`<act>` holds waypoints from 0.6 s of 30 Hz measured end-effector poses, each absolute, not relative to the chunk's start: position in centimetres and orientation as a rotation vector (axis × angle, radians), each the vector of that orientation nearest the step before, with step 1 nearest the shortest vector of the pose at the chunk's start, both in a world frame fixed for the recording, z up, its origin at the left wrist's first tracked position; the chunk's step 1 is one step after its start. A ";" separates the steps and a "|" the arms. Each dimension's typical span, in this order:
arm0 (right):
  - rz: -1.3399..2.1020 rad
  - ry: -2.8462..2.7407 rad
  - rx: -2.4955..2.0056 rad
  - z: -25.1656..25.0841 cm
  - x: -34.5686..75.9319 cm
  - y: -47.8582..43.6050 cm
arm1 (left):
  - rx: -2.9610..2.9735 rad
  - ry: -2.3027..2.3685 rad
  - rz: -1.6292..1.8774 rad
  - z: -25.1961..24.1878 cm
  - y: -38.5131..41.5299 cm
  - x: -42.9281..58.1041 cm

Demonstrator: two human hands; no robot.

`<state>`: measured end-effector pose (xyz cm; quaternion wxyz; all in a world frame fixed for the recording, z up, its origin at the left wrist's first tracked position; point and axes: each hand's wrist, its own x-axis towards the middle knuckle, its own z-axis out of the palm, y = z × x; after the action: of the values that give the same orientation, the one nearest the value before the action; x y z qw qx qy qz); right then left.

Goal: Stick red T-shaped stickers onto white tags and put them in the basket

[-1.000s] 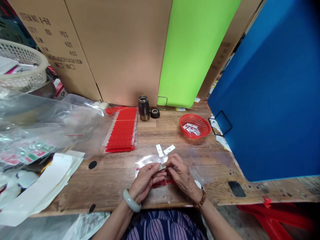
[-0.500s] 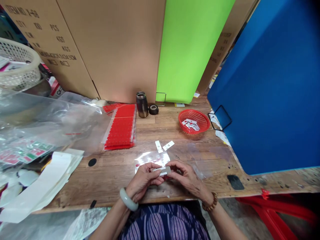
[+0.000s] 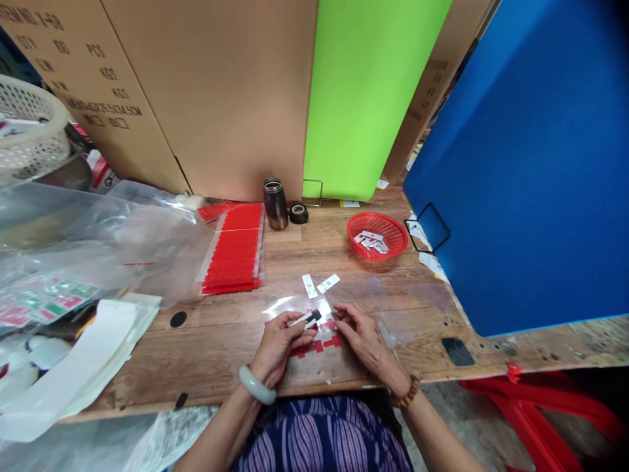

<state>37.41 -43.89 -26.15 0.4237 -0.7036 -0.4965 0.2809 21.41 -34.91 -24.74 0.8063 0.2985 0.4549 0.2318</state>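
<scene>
My left hand (image 3: pixel 280 344) is closed around a small flat white piece with a black end (image 3: pixel 310 319), pinched between thumb and fingers. Just to its right, my right hand (image 3: pixel 366 337) is off the piece, its fingers loosely curled with thumb and forefinger apart; I see nothing between them. Beneath both hands lies a clear plastic sheet with red stickers (image 3: pixel 309 347), partly covered by them. Beyond the sheet, two small white rectangular pieces (image 3: pixel 328 283) rest on the wooden table.
A red basket (image 3: pixel 377 252) with several white pieces stands at the back right. Left of it are a dark open flask (image 3: pixel 275 204), its lid (image 3: pixel 298 214) and a stack of red sticker sheets (image 3: pixel 233 252). Cardboard, green and blue panels (image 3: pixel 531 177) wall the back and right. Plastic bags (image 3: pixel 122 236) crowd the left.
My right hand has let go of the small piece and moved slightly right. In my left hand the piece is now tilted, showing a black part. The view has shifted a little.
</scene>
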 end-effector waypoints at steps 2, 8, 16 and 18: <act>0.595 -1.307 -1.814 -26.3 37.4 -43.7 | 0.648 1.002 0.552 -25.3 -34.6 21.6; 0.514 -1.437 -1.877 -27.4 36.9 -43.7 | 0.679 1.026 0.586 -26.7 -34.4 22.2; 0.543 -1.422 -1.884 -27.1 36.7 -43.5 | 0.695 1.049 0.566 -27.4 -34.9 22.6; 0.504 -1.400 -1.868 -27.3 36.5 -43.7 | 0.702 1.050 0.564 -27.5 -34.8 22.6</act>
<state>36.47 -43.68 -27.34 0.3677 -0.7273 -0.5452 0.1963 22.57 -34.85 -27.47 0.7703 0.3235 0.4840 0.2601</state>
